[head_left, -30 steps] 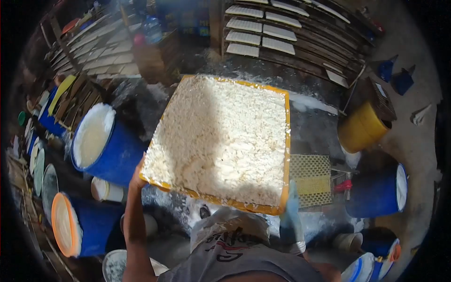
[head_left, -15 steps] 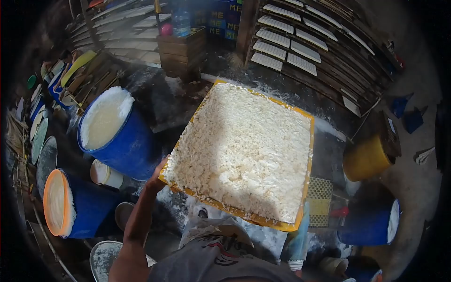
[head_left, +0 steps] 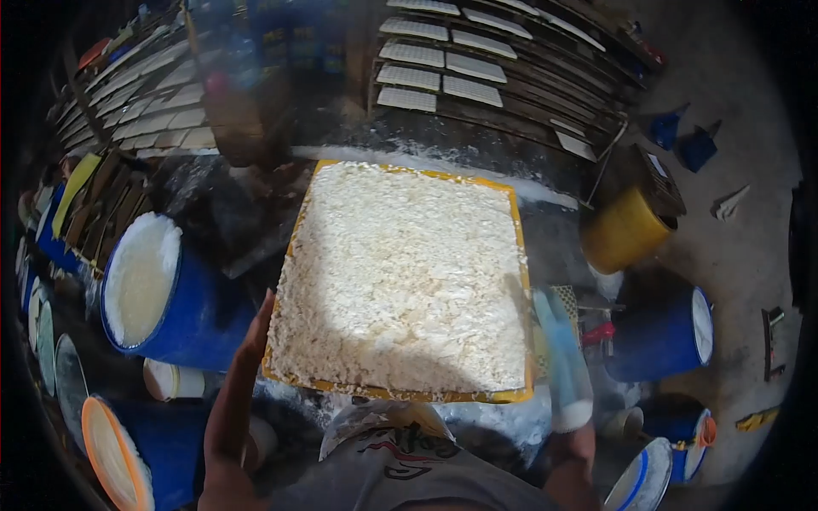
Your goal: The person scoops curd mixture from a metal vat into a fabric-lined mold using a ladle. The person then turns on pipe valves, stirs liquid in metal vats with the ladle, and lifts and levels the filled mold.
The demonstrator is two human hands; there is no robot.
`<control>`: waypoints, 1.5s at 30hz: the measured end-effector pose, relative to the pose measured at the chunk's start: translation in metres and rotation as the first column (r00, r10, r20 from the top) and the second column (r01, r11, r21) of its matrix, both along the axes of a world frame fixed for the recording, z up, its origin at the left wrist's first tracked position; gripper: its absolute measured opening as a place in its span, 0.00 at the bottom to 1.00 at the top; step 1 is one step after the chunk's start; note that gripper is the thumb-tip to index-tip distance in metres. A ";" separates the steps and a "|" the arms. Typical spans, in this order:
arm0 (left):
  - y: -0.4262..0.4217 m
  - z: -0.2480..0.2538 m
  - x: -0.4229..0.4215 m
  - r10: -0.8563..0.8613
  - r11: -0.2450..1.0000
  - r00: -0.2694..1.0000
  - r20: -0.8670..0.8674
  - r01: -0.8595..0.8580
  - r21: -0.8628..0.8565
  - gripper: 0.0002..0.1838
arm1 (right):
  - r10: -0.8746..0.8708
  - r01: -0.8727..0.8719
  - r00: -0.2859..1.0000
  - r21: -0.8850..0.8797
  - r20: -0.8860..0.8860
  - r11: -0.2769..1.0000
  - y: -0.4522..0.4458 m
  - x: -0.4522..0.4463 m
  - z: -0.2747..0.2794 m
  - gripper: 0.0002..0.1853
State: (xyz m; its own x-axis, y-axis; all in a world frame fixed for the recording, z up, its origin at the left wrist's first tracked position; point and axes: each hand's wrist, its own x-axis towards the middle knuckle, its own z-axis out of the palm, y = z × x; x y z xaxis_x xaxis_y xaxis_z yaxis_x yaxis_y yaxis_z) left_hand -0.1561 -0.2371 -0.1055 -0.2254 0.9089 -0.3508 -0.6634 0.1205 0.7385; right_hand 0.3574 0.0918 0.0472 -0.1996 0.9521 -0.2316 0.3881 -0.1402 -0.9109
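A square yellow tray point(head_left: 526, 375) is in front of my body, heaped to its rim with white, crumbly, wet-looking material point(head_left: 405, 272). My left hand point(head_left: 261, 322) is closed on the tray's left side, its fingers partly hidden behind the rim. Along the right side is my right hand point(head_left: 558, 349) in a light-blue glove with a white cuff. It is blurred by motion, so whether its fingers grip the tray is unclear. White crumbs cling to the tray's edges.
Blue barrels point(head_left: 200, 298) stand to the left, one with an orange rim point(head_left: 94, 439). At right are a yellow barrel point(head_left: 626, 230) and another blue barrel point(head_left: 652, 332). Racks with white trays point(head_left: 473, 68) line the back. White residue point(head_left: 545, 194) lies on the dark floor.
The tray has turned counterclockwise, now nearly square to my body, and shifted left in view. My gloved right hand has come into view beside it. The surroundings have shifted left.
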 end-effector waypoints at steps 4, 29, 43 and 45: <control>0.036 0.004 -0.008 -0.024 0.999 0.993 0.113 0.029 -0.041 0.39 | 0.090 -0.104 0.969 0.053 0.231 0.993 0.038 -0.046 -0.009 0.30; 0.088 0.038 -0.017 0.191 0.946 0.981 -0.043 -0.195 -0.260 0.37 | -0.018 0.140 0.902 -0.253 0.432 0.957 0.083 -0.046 -0.022 0.48; -0.096 -0.017 0.083 -0.102 0.958 0.885 -0.455 -0.036 -0.285 0.33 | 0.118 -0.075 0.969 -0.194 0.218 0.978 0.058 -0.004 -0.040 0.51; -0.114 -0.052 0.087 -0.173 0.940 0.784 -0.596 -0.049 -0.337 0.32 | 0.132 -0.088 0.965 -0.193 0.228 0.977 0.040 -0.012 -0.014 0.50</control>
State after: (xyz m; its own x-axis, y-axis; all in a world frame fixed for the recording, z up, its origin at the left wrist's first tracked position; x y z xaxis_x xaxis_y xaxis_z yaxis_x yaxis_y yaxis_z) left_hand -0.0693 -0.3514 -0.1575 -0.4381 0.7908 -0.4274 -0.0692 0.4443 0.8932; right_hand 0.3454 0.1322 0.0331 -0.2188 0.8656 -0.4504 0.6130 -0.2372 -0.7536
